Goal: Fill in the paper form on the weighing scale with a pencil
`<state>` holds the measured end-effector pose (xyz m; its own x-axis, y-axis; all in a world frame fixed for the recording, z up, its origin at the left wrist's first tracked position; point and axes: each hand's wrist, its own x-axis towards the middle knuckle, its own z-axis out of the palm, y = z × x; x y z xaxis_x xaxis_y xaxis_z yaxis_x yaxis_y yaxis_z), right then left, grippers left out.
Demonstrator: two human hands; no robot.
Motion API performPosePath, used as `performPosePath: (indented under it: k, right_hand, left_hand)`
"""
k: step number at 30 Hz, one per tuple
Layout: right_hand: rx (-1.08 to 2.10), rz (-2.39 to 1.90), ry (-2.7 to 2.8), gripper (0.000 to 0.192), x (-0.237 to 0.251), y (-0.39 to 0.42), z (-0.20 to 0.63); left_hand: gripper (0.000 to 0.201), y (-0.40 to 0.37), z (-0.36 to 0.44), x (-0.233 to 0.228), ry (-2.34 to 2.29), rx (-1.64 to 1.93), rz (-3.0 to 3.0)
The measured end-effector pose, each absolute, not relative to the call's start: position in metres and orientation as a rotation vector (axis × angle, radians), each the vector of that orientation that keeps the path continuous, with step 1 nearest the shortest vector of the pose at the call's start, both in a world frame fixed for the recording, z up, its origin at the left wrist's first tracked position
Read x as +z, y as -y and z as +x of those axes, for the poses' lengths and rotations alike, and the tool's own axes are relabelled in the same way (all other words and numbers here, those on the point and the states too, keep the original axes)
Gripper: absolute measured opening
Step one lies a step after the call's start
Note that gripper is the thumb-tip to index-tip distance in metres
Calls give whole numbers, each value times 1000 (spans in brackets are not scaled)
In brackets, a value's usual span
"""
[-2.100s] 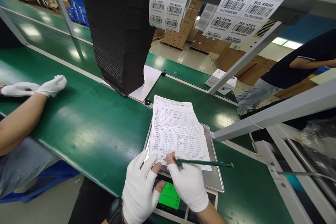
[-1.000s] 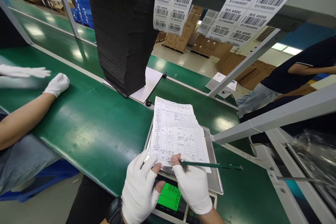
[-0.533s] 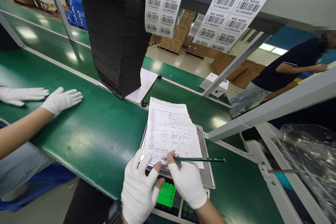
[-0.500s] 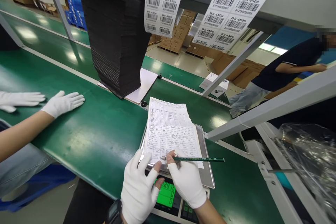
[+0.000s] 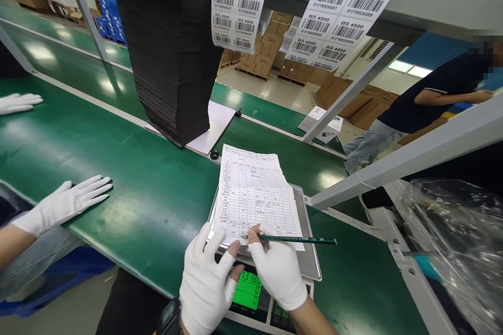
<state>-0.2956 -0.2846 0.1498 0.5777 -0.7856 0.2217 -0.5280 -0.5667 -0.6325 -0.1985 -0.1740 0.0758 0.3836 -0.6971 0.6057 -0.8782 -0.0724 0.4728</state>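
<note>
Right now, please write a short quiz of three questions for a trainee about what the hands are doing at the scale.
1. True or false: the right hand holds a green pencil.
2. What lies on the scale's pan? A) a paper form B) a cardboard box C) a roll of tape
3. Fill in: the left hand presses on the form's near ____ corner.

Key
1. True.
2. A; the paper form lies there.
3. Left.
</note>
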Motion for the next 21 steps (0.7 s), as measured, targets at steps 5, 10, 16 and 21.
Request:
performPosePath:
  k: [5,10,16,21]
  right_hand:
    - [-713,-2305,-1038,27,149,285,-295]
    - [-755,-2304,-1033,27,148,286,-295]
    - [-716,-2306,-1022,27,149,286,-295]
    - [-736,-2316,-1013,28,147,287,-296]
  left_hand:
    - [30,174,-198,76,1373,281,1824]
    - [29,173,-198,75,1381,256,1830]
    - [30,173,-198,73,1375,264,1833]
    - [30,173,-199,74,1371,272,1819]
